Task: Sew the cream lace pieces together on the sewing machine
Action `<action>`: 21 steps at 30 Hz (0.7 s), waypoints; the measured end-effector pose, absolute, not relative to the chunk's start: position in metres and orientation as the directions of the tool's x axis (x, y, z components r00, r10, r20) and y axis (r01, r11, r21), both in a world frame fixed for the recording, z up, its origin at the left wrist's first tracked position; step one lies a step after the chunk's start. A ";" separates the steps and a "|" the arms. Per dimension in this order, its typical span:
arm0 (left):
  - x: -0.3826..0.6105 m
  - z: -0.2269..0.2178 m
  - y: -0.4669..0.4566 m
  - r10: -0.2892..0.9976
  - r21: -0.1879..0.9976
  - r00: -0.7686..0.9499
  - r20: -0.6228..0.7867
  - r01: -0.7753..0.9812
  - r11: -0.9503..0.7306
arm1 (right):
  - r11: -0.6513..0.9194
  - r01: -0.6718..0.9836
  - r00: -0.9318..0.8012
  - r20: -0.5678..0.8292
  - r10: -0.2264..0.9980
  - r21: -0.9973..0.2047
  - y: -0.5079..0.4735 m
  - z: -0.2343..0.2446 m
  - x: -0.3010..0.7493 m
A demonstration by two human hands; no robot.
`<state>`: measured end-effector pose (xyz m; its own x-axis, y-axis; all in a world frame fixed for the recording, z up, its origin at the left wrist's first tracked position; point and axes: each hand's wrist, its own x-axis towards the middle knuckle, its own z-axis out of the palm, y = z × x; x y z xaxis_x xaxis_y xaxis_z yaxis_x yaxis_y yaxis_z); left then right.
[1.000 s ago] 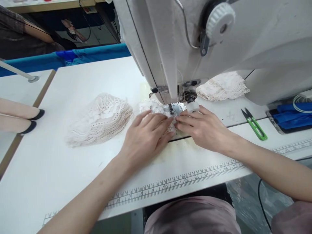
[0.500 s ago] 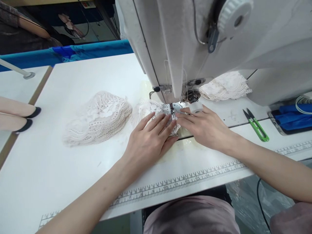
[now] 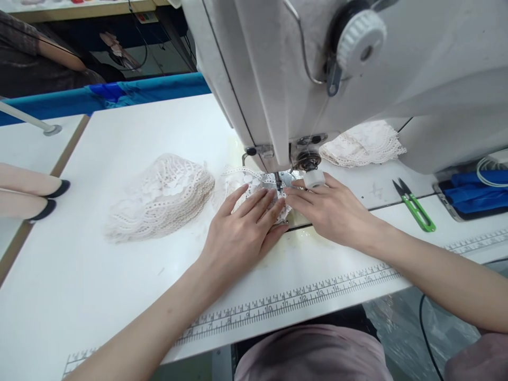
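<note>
The lace (image 3: 235, 181) lies at the presser foot (image 3: 278, 183); left hand (image 3: 240, 227) spread over it, right hand's (image 3: 331, 209) grip I cannot tell; slipping fingertips could get caught there

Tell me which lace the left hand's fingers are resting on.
The middle lace, partly beneath the left hand; the left pile and the lace at right lie clear of that hand.

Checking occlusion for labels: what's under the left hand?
White lace sticks out on the far side of the left hand and runs beneath it; white tabletop shows nearby. How far the lace continues there can't be seen: the hand covers it.
</note>
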<state>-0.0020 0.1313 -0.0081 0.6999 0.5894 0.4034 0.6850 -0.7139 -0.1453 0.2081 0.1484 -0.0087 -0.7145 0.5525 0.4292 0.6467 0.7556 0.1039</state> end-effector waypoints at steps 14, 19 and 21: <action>-0.005 -0.005 0.132 0.508 -0.065 0.691 0.514 0.622 -0.781 | 0.750 0.652 -0.681 0.520 0.515 0.111 0.152 -0.015 0.207; -0.005 -0.007 0.132 0.491 -0.059 0.691 0.531 0.608 -0.791 | 0.766 0.640 -0.653 0.574 0.494 0.069 0.153 -0.015 0.202; -0.004 -0.007 0.132 0.533 -0.010 0.655 0.536 0.636 -0.772 | 0.771 0.633 -0.637 0.611 0.471 0.066 0.155 -0.015 0.201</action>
<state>-0.0043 0.1321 -0.0066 0.6550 0.5328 0.5359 0.6357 -0.7719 -0.0095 0.2009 0.1550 -0.0155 -0.6365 0.4708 0.6109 0.6334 0.7710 0.0659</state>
